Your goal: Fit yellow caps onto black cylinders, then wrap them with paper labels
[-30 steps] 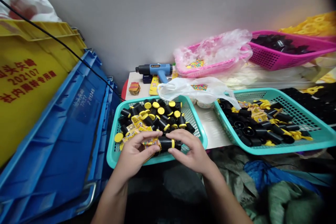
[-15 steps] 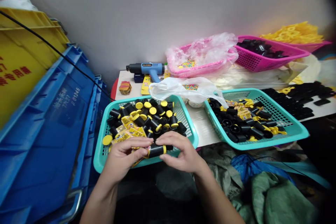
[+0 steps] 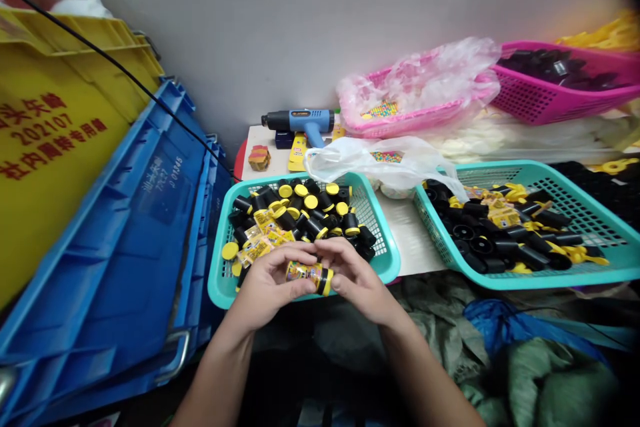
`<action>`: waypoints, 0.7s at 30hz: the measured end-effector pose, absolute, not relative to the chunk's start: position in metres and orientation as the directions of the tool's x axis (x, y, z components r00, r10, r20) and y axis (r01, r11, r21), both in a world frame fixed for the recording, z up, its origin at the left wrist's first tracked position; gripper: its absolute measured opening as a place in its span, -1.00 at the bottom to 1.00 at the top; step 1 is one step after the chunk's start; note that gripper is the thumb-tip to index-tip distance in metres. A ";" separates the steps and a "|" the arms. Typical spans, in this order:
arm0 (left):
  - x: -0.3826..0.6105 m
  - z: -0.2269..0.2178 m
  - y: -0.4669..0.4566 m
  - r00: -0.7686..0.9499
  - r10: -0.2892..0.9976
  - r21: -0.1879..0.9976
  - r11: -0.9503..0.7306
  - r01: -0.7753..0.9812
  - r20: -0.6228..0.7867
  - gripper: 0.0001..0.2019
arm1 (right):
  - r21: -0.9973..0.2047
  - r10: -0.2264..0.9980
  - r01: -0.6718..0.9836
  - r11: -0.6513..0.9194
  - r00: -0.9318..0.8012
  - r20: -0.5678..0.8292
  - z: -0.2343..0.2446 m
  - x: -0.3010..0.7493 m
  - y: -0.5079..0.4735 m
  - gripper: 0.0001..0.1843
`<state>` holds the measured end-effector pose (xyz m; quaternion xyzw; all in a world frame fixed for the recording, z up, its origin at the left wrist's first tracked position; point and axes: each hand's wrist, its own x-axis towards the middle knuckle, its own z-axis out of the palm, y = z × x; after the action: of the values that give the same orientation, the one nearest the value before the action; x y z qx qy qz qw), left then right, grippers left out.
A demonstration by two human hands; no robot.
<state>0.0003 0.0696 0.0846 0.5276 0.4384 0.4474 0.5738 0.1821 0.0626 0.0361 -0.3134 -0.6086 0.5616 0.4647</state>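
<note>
Between my two hands lies a small black canister with yellow ends (image 3: pixel 311 274), tilted slightly, with a yellow printed sleeve around most of it. My left hand (image 3: pixel 275 283) grips its left part, thumb along the near side and fingers curled behind. Around the capped right end, my right hand (image 3: pixel 357 280) closes with thumb and fingers. Just beyond my hands stands a turquoise basket (image 3: pixel 387 250) holding several black canisters with yellow caps (image 3: pixel 311 202). Flat yellow printed sleeves (image 3: pixel 263 240) lie in a loose heap on its near left side.
A second turquoise basket (image 3: pixel 560 280) at right holds black and yellow parts. Behind are a blue heat gun (image 3: pixel 305 121), a white plastic bag (image 3: pixel 345 153) and pink baskets (image 3: pixel 525 97). Blue crates (image 3: pixel 125 227) and a yellow crate (image 3: pixel 55 120) stand at left, a cable (image 3: pixel 100 70) crossing them.
The printed sleeve now covers most of the canister, whose black body was largely bare before. My hands have closed in around it. The view has swung left, so things sit further right.
</note>
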 end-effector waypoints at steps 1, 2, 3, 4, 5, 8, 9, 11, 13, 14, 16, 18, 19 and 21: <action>0.002 0.083 0.068 0.232 0.972 0.995 0.059 -0.077 -0.040 -0.78 | -0.978 0.890 -0.195 0.071 -0.431 0.150 0.036 0.182 0.064 -0.34; 0.004 0.081 0.066 0.258 0.965 0.991 0.084 -0.104 -0.055 -0.77 | -0.969 0.869 -0.247 -0.018 -0.484 0.107 0.036 0.182 0.066 -0.30; 0.006 0.080 0.065 0.288 0.955 0.985 0.117 -0.129 -0.076 -0.77 | -0.952 0.849 -0.295 -0.082 -0.521 0.088 0.036 0.182 0.067 -0.26; 0.009 0.078 0.063 0.318 0.943 0.978 0.150 -0.146 -0.097 -0.77 | -0.933 0.836 -0.341 -0.116 -0.540 0.093 0.035 0.181 0.070 -0.22; 0.011 0.077 0.061 0.343 0.932 0.972 0.178 -0.156 -0.116 -0.77 | -0.917 0.834 -0.378 -0.122 -0.540 0.111 0.034 0.181 0.072 -0.22; 0.013 0.076 0.058 0.357 0.926 0.963 0.196 -0.184 -0.120 -0.78 | -0.902 0.866 -0.428 -0.046 -0.467 0.178 0.032 0.179 0.077 -0.38; 0.013 0.076 0.057 0.360 0.927 0.962 0.188 -0.200 -0.106 -0.77 | -0.901 0.873 -0.434 -0.023 -0.448 0.194 0.032 0.179 0.077 -0.43; 0.011 0.077 0.056 0.385 0.921 0.964 0.156 -0.215 -0.063 -0.73 | -0.889 0.872 -0.458 -0.018 -0.442 0.210 0.032 0.181 0.077 -0.47; 0.008 0.079 0.054 0.411 0.912 0.979 0.087 -0.183 -0.004 -0.68 | -0.868 0.851 -0.494 -0.055 -0.477 0.218 0.031 0.183 0.073 -0.45; 0.006 0.081 0.053 0.413 0.910 0.988 0.035 -0.150 0.030 -0.67 | -0.860 0.843 -0.505 -0.070 -0.491 0.219 0.031 0.184 0.071 -0.45; 0.002 0.087 0.054 0.417 0.903 0.995 -0.083 -0.062 0.101 -0.67 | -0.867 0.846 -0.494 -0.059 -0.486 0.219 0.032 0.185 0.066 -0.51; 0.000 0.093 0.057 0.460 0.873 0.980 -0.196 0.026 0.162 -0.67 | -0.902 0.860 -0.432 -0.011 -0.465 0.212 0.034 0.186 0.061 -0.55; 0.000 0.095 0.059 0.481 0.855 0.963 -0.259 0.070 0.195 -0.67 | -0.920 0.864 -0.391 0.017 -0.457 0.210 0.037 0.187 0.059 -0.53; 0.001 0.095 0.062 0.478 0.834 0.899 -0.399 0.180 0.274 -0.70 | -0.951 0.863 -0.300 0.071 -0.459 0.210 0.045 0.193 0.055 -0.45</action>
<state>0.0009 0.0624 0.0948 0.7446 0.3406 0.3807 0.4297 0.1927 0.0547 0.0447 -0.2465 -0.5711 0.6352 0.4578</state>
